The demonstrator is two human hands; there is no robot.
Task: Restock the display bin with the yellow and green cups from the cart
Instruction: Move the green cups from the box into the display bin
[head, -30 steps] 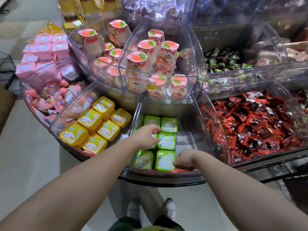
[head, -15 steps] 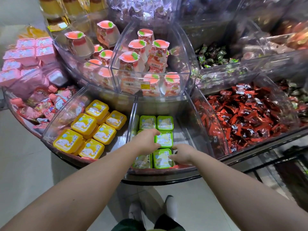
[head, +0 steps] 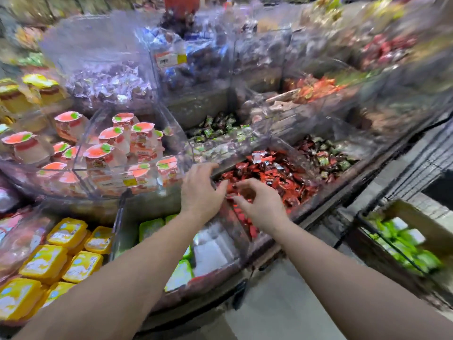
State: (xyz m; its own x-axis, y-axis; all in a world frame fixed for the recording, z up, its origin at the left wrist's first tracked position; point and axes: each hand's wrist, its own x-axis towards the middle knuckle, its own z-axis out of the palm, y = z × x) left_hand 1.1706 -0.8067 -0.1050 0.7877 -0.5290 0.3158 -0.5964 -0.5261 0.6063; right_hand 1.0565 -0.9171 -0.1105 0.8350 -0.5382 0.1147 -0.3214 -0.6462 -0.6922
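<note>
The frame is blurred by head motion. Yellow cups [head: 58, 261] fill a clear compartment at lower left. Green cups [head: 179, 273] lie in the display bin [head: 215, 246] beside it, partly hidden by my left forearm. My left hand [head: 199, 190] hovers above the bin's right wall, fingers relaxed and empty. My right hand [head: 259, 204] is just right of it, fingers loosely curved, holding nothing. More green cups [head: 404, 244] sit in a cardboard box in the cart [head: 402, 212] at right.
Red-wrapped candies [head: 274, 175] fill the compartment under my hands. Peach-lidded jelly cups [head: 117, 148] stand in the upper tier at left. Green-wrapped sweets [head: 218, 128] and further clear bins lie behind. Grey floor [head: 282, 303] shows below between display and cart.
Both hands have lifted off the green cups in the bin and moved up and right. The view has swung right, bringing the cart's box of green cups into sight.
</note>
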